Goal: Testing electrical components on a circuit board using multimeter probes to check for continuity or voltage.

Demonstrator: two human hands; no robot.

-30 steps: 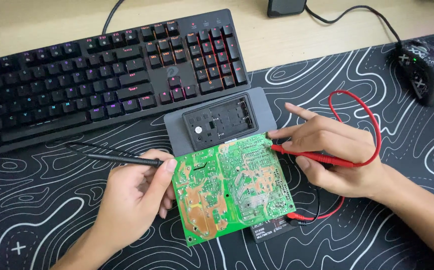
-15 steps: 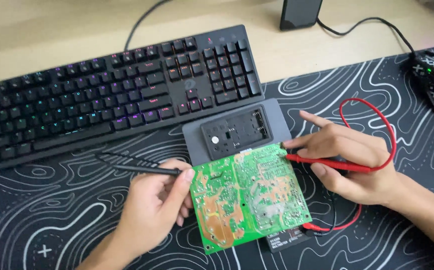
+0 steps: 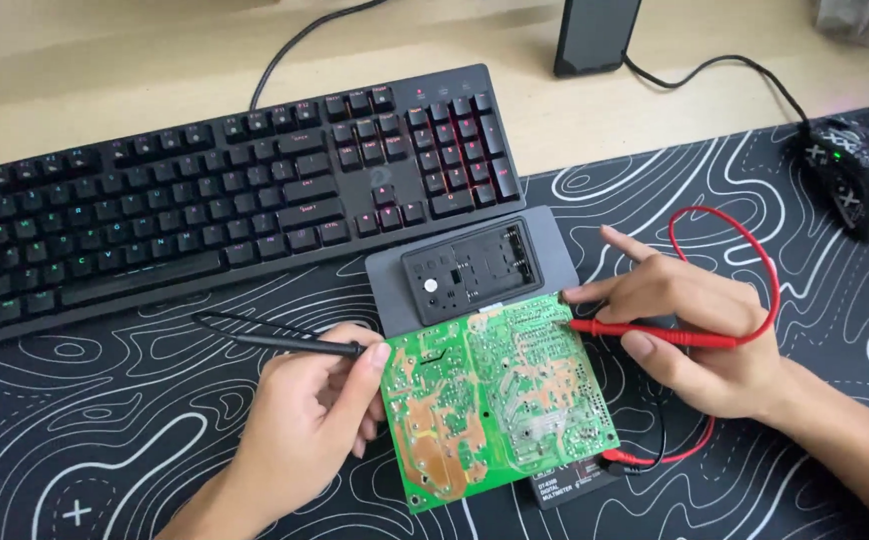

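Green, one circuit board [image 3: 495,400] lies solder-side up over a dark multimeter [image 3: 475,270] on the patterned desk mat [image 3: 105,440]. Left hand [image 3: 305,425] pinches one black probe [image 3: 275,342] at the board's left edge; right hand [image 3: 705,335] pinches one red probe [image 3: 655,335], tip on the board's top right corner.

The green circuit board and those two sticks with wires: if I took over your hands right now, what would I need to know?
Left hand: holds the black probe in its fingers, tip by the left top edge of the green circuit board.
Right hand: holds the red probe, tip at the board's right top corner.
The board lies solder side up, across a grey meter on the patterned mat. A red wire loops round the right hand.
Done: both probes in hand, at the board.
Left: whether either tip touches a solder point cannot be told; the meter's face is hidden.
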